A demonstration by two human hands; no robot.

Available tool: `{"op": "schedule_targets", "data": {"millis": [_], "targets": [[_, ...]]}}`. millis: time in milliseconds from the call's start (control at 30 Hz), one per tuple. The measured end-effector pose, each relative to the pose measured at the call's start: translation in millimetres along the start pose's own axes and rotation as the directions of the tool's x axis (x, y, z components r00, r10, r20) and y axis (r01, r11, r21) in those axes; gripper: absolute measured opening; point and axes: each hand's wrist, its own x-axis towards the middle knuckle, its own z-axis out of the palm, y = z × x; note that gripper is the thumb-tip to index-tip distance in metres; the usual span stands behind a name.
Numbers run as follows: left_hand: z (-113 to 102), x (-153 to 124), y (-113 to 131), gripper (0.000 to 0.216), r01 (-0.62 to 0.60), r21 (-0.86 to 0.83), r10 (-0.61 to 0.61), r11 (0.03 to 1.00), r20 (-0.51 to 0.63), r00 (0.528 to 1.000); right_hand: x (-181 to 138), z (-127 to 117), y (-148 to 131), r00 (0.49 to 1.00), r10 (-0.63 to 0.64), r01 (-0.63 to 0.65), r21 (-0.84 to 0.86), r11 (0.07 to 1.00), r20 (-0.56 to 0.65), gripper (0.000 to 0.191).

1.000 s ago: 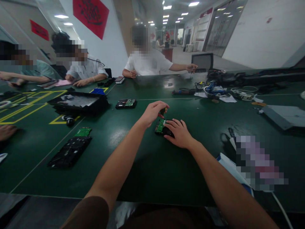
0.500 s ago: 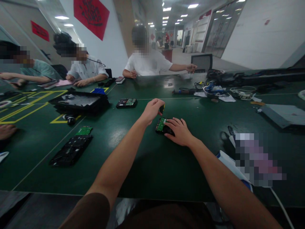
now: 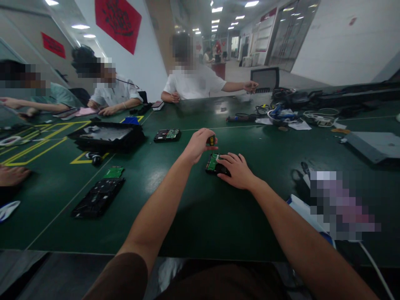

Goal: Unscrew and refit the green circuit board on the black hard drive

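Near the table's middle lies a hard drive (image 3: 213,163) with its green circuit board facing up. My right hand (image 3: 236,170) rests over its right part, thumb along the near edge and fingers across the top, gripping it against the table. Just above and behind the drive, my left hand (image 3: 199,146) is closed around a small screwdriver (image 3: 211,141) with a black and yellow handle. Its shaft cannot be made out. To the left lie another dark drive (image 3: 98,197) and a loose green circuit board (image 3: 114,171) touching or close to its far end.
A further hard drive (image 3: 167,135) lies beyond my left hand. Left of it stands a black tray (image 3: 106,135). Cables (image 3: 283,114) and a grey box (image 3: 373,146) are at the right. Several people sit around the green table (image 3: 187,233); someone's hand (image 3: 14,175) rests at the left edge.
My left hand has turned the screwdriver so more of its yellow handle shows, raised off the circuit board. My right hand stays on the hard drive. The view has shifted slightly.
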Motion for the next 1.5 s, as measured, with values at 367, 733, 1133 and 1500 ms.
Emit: {"op": "schedule_targets", "data": {"millis": [367,733,1133,1500], "targets": [[1.5,2.3,-0.7,0.017,0.027,-0.041,-0.032,0.999,-0.112,0.993,-0.7,-0.2,-1.2,1.000,0.008,-0.008,-0.011,1.000,0.003,0.062],[-2.6,3.2,0.5,0.020,0.013,0.112,-0.004,0.994,-0.077,0.997,-0.4,-0.5,0.0,1.000,-0.003,0.003,-0.004,1.000,-0.002,0.062],[-4.2,5.7,-2.6,0.020,-0.061,0.206,0.093,0.977,-0.151,0.984,-0.3,-0.5,-0.2,1.000,0.009,-0.009,0.002,1.000,0.008,0.062],[3.9,1.1,-0.6,0.017,0.007,-0.032,-0.009,0.999,-0.056,0.998,-1.0,-2.3,-1.0,1.000,0.005,-0.005,0.001,1.000,0.010,0.062]]}}
